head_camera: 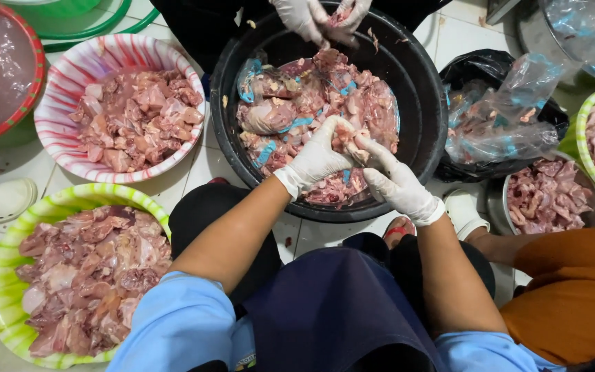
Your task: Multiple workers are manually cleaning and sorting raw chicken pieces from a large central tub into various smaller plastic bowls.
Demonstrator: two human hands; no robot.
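Observation:
A big black tub [421, 103] on the tiled floor holds raw chicken pieces and bits of blue and clear plastic wrap. My left hand [318, 157] and my right hand [397, 182], both in white gloves, meet over the tub's near side. Together they grip one raw chicken piece [348, 138] between the fingers. At the tub's far rim, another person's gloved hands [318, 15] hold a separate piece of meat.
A red-and-white striped bowl [77, 69] and a green-and-white bowl [15, 241] at the left hold cut chicken. To the right are a black bag with plastic wrappers [497, 117], a metal bowl of meat [552, 196] and a person in orange [573, 296].

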